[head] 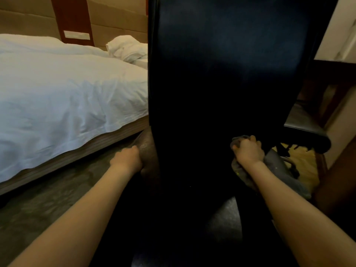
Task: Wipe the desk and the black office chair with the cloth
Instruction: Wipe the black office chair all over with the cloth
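The back of the black office chair [221,83] fills the middle of the view, seen from behind and close up. My right hand [248,151] presses a grey cloth [279,170] against the lower right edge of the backrest; the cloth hangs down to the right of my wrist. My left hand [128,158] is closed on the lower left edge of the chair, its fingertips hidden behind the dark edge. The chair's armrest [306,130] juts out at the right. The desk [335,72] shows as dark wood at the far right.
A bed with a white duvet [63,97] and a pillow [127,48] stands close on the left, its wooden base near my left hand. Grey carpet [48,201] runs between bed and chair. A patterned yellow rug patch [304,160] lies under the chair.
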{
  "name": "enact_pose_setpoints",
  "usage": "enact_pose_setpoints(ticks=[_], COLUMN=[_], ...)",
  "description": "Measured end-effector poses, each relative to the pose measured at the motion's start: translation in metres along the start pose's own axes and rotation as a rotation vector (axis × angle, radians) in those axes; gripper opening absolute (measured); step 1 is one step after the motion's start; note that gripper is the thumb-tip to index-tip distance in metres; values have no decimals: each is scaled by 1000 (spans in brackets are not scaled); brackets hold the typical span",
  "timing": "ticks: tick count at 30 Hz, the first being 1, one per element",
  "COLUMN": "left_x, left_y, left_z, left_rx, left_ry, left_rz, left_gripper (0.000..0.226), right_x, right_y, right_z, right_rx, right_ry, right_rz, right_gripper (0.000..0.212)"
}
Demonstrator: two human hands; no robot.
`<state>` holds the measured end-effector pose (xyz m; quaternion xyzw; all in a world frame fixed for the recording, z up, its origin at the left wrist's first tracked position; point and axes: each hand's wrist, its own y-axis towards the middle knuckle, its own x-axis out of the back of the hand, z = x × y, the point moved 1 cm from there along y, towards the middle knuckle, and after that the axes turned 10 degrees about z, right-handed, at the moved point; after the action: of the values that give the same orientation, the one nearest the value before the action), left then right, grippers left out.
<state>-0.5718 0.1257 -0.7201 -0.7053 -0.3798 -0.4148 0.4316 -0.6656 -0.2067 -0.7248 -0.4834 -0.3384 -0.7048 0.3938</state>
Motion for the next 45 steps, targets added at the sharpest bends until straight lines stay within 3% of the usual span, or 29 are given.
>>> enact_pose_setpoints(ticks=[5, 9, 13, 18, 23, 25, 29, 34, 40, 45], left_x=[-4, -33, -31, -28, -32, -34, -32, -30, -29, -36], left_y=[0, 19, 29, 36, 31, 31, 31, 36, 45, 42], left_z=[-90, -129, -130, -117, -123, -124, -130, -131, -118, -114], left_rx=[-315, -263, -221, -334, -329, -323, -316, -323, -337, -347], left_ry=[2, 77, 118, 78, 130, 160, 228, 245, 151, 119], left_rz=[-37, 50, 29, 90, 59, 47, 37, 53, 78, 82], left_gripper=[34, 41, 42, 39, 39, 39, 38, 41, 45, 41], right_x=[1, -29, -32, 1, 41, 49, 46, 13, 17, 17], right_y=[16, 30, 41, 44, 20, 15, 22, 40, 51, 45], right_z=[45, 96, 75, -39, -123, -133, -94, -25, -55, -71], right_rx=[84, 265, 132, -72, -373, -415, -150, 211, 110, -15], right_ry=[106, 6, -59, -124, -108, -101, -117, -145, 88, 72], right_rz=[-164, -53, -67, -110, -112, -133, -185, -72, -2, -38], right_gripper=[25, 34, 36, 36, 19, 16, 25, 29, 23, 28])
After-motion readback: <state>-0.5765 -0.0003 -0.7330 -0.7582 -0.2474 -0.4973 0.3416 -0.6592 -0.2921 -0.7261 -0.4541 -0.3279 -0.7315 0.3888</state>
